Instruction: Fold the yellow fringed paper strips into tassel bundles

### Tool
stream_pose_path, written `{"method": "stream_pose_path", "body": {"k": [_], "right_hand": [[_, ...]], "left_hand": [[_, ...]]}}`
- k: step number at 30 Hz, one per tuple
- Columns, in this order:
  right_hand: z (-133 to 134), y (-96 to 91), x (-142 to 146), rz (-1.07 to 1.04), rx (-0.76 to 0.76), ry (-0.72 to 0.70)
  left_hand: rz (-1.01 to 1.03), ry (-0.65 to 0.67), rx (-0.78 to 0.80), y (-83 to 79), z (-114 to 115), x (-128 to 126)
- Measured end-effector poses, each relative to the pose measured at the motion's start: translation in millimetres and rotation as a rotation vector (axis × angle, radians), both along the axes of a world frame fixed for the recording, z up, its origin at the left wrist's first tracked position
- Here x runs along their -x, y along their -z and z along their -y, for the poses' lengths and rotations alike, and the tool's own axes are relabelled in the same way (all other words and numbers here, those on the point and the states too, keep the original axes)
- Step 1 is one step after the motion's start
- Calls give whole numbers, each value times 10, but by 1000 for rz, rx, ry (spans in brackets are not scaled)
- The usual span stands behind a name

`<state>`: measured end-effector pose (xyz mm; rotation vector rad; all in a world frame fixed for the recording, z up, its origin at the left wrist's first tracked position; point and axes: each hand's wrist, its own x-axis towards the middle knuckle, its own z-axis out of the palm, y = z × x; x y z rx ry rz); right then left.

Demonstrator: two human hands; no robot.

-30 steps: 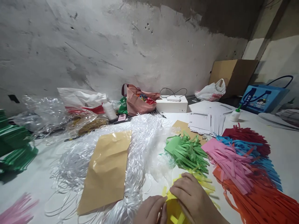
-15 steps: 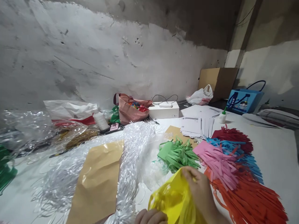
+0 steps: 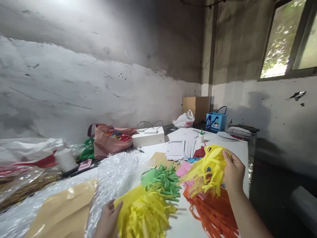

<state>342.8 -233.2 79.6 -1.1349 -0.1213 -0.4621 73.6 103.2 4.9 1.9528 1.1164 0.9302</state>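
Left hand: our left hand [image 3: 108,220] sits at the bottom edge, fingers spread and pressed against the near yellow fringe [image 3: 146,216]; thumb out to the right, nothing pinched that we can see.
Near yellow fringe: a heap of cut yellow paper on the table [image 3: 180,226], just right of our left hand and in front of the green fringe.
Envelope: a brown envelope [image 3: 61,211] lies flat to the left of our left hand, on the white ribbon [image 3: 111,172].
Right hand: our right hand [image 3: 232,172] is raised above the table, fingers closed on the top edge of a second yellow fringe [image 3: 206,168], whose strips hang down and to the left.
Orange fringe: the orange fringe [image 3: 213,215] lies on the table under the raised fringe.
Green fringe: the green fringe [image 3: 163,180] lies between the two yellow ones.
Pink fringe: a pink fringe [image 3: 183,169] shows partly behind the lifted strips.
Papers: white papers [image 3: 179,148] are stacked further back.
Glue bottle: a small glue bottle [image 3: 201,136] stands beyond the papers.
White box: a white box [image 3: 148,138] with a cable on top.
Pink bag: a pink bag [image 3: 106,142] left of the box.
Far end: a blue bag [image 3: 216,121] and a cardboard box [image 3: 196,105] against the wall.
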Motion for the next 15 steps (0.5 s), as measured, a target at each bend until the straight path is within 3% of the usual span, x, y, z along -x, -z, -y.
{"method": "stream_pose_path", "body": {"k": [2,4,8,10,13,15], "right_hand": [[128,-182,174,91,111,-116],[175,-334,435,203,266,-288],[96,-583,1041,504,567,-675],[41,-695,1295,732,672,-787],[4,-825,1565,952,668,-862],[-6,-850,1682,900,620,-923]], "left_hand": [[19,52,-47,-180,108,-111],[61,206,-157,-415,414,-128],[113,779,-564,-1013,1271,5],[74,955,-686,-1261,1567,56],[-47,1014,-612,-1414,1712,131],[-139,977,-523,-1394,1689,238]]}}
